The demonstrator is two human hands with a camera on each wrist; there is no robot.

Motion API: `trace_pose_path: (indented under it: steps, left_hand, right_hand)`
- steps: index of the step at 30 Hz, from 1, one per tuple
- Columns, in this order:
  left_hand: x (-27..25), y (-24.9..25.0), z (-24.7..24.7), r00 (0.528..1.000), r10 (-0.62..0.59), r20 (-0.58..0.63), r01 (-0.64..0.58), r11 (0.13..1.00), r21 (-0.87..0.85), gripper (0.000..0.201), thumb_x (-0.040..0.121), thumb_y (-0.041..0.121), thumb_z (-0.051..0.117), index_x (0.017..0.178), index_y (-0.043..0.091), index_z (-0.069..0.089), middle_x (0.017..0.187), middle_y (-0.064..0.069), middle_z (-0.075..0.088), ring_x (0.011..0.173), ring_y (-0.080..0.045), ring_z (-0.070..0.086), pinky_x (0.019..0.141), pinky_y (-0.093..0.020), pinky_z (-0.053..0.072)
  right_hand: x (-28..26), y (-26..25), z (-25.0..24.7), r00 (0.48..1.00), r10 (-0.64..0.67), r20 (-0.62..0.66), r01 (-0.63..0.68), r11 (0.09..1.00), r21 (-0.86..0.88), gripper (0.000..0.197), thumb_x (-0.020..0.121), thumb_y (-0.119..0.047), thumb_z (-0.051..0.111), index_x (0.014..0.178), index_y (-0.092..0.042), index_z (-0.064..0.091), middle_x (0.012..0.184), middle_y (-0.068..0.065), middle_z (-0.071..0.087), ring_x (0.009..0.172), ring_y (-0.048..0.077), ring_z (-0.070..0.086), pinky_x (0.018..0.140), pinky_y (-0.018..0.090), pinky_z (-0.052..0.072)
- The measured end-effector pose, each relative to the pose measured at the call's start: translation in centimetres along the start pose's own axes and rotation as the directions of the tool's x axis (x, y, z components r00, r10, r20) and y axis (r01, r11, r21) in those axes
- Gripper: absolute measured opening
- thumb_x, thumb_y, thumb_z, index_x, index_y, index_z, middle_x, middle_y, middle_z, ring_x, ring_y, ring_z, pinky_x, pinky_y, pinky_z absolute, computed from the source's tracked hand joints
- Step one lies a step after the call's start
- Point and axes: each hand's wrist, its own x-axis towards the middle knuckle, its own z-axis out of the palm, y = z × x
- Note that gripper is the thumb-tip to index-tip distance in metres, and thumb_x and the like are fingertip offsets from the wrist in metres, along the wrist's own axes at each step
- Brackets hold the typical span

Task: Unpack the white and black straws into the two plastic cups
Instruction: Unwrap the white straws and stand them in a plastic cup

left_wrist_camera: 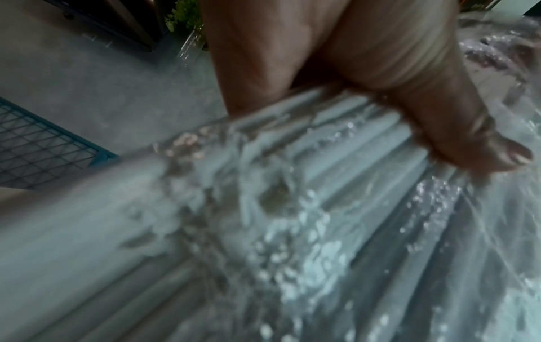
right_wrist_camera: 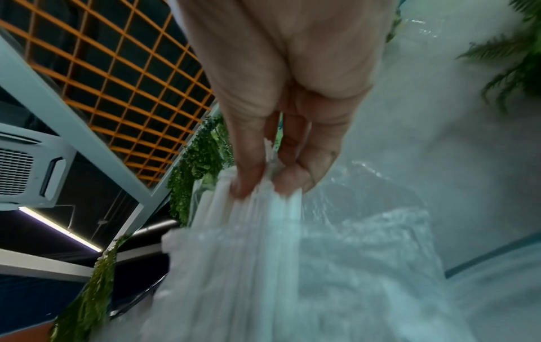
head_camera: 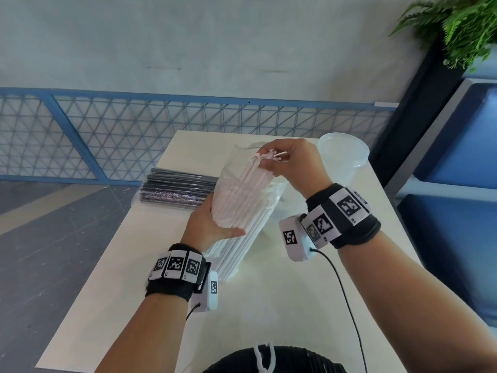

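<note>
A clear plastic bag of white straws (head_camera: 242, 208) stands tilted over the middle of the white table (head_camera: 269, 305). My left hand (head_camera: 212, 224) grips the bag around its middle, thumb across the front (left_wrist_camera: 439, 129). My right hand (head_camera: 285, 162) pinches the top ends of a bunch of white straws (right_wrist_camera: 263, 208) that stick out of the bag's open mouth. A pack of black straws (head_camera: 177, 192) lies flat on the table's left side, behind the left hand. A clear plastic cup (head_camera: 343, 154) stands at the far right of the table, just beyond my right hand. A second cup is not visible.
A blue mesh fence (head_camera: 134, 135) runs behind the table. A dark planter with green fern (head_camera: 457, 28) and blue seats (head_camera: 462, 157) stand to the right. A cable (head_camera: 344, 292) hangs from my right wrist over the table's near part.
</note>
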Motion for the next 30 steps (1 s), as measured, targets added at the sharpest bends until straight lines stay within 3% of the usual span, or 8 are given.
trace_pose_path:
  steps: [4,7,12,18,23,26,28,30]
  left_hand:
    - [-0.2,0.0,0.1,0.999,0.013,-0.051,-0.014,0.999,-0.033,0.086,0.05,0.023,0.09,0.124,0.016,0.048,0.108,0.008,0.056,0.103,-0.01,0.052,0.087,-0.023,0.043]
    - [-0.5,0.4,0.2,0.998,0.036,-0.051,-0.037,0.999,-0.013,0.087,0.051,0.023,0.09,0.126,0.016,0.045,0.107,0.008,0.054,0.103,-0.011,0.05,0.079,-0.016,0.041]
    - [-0.7,0.9,0.6,0.999,0.03,-0.023,-0.03,0.999,0.028,0.096,0.053,0.028,0.089,0.133,0.02,0.037,0.112,0.009,0.051,0.104,-0.008,0.046,0.085,-0.023,0.038]
    - [-0.6,1.0,0.8,0.998,0.043,-0.046,-0.041,0.998,0.039,0.102,0.051,0.029,0.09,0.136,0.016,0.035,0.115,0.012,0.046,0.108,-0.006,0.041,0.088,-0.022,0.035]
    - [-0.5,0.1,0.6,0.996,0.057,-0.072,-0.057,0.998,0.014,0.1,0.046,0.034,0.09,0.132,0.016,0.041,0.117,0.008,0.054,0.109,-0.009,0.049,0.092,-0.027,0.042]
    - [-0.3,-0.3,0.6,0.997,0.052,-0.064,-0.054,0.998,-0.017,0.1,0.044,0.035,0.09,0.13,0.019,0.042,0.116,0.008,0.056,0.108,-0.011,0.052,0.092,-0.027,0.043]
    - [-0.3,-0.4,0.6,0.996,0.057,-0.065,-0.06,0.998,-0.038,0.099,0.045,0.034,0.089,0.131,0.019,0.042,0.116,0.009,0.056,0.109,-0.01,0.052,0.092,-0.026,0.041]
    - [-0.2,-0.3,0.7,0.995,0.059,-0.083,-0.063,0.997,-0.044,0.094,0.047,0.031,0.089,0.128,0.018,0.044,0.113,0.008,0.056,0.106,-0.011,0.052,0.088,-0.025,0.042]
  right_hand:
    - [-0.9,0.7,0.9,0.997,0.035,-0.062,-0.03,0.996,0.089,0.04,0.076,-0.024,0.074,0.112,-0.02,0.059,0.099,-0.005,0.06,0.082,0.002,0.059,0.076,0.015,0.051]
    - [-2.3,1.2,2.6,0.983,0.174,0.063,-0.182,0.97,0.164,0.062,0.074,-0.033,0.074,0.126,-0.017,0.045,0.118,0.003,0.06,0.101,0.016,0.061,0.09,0.033,0.053]
    - [-2.7,1.2,5.1,0.95,0.302,0.077,-0.31,0.888,0.339,0.086,0.051,-0.048,0.082,0.122,-0.014,0.046,0.108,0.007,0.065,0.1,0.022,0.064,0.087,0.044,0.054]
    - [-2.0,0.5,5.9,0.905,0.421,-0.07,-0.334,0.802,0.495,0.041,0.07,-0.022,0.075,0.101,-0.002,0.058,0.092,0.017,0.067,0.088,0.03,0.066,0.082,0.05,0.055]
    - [-0.5,0.0,4.5,0.903,0.413,-0.121,-0.261,0.748,0.61,0.079,0.049,-0.043,0.074,0.102,0.011,0.055,0.105,0.044,0.052,0.09,0.056,0.056,0.076,0.067,0.046]
    - [-0.1,-0.4,2.7,0.916,0.387,-0.108,-0.224,0.715,0.662,0.06,0.064,-0.024,0.077,0.102,0.016,0.054,0.09,0.033,0.062,0.084,0.044,0.063,0.083,0.06,0.051]
    - [0.1,0.1,2.1,0.926,0.373,-0.055,-0.237,0.69,0.684,0.039,0.075,-0.011,0.073,0.105,0.01,0.058,0.088,0.018,0.065,0.084,0.031,0.065,0.084,0.048,0.055]
    - [-0.3,0.5,2.3,0.94,0.34,0.035,-0.287,0.731,0.619,0.041,0.074,-0.014,0.074,0.109,0.0,0.057,0.094,0.011,0.066,0.09,0.026,0.066,0.084,0.041,0.056]
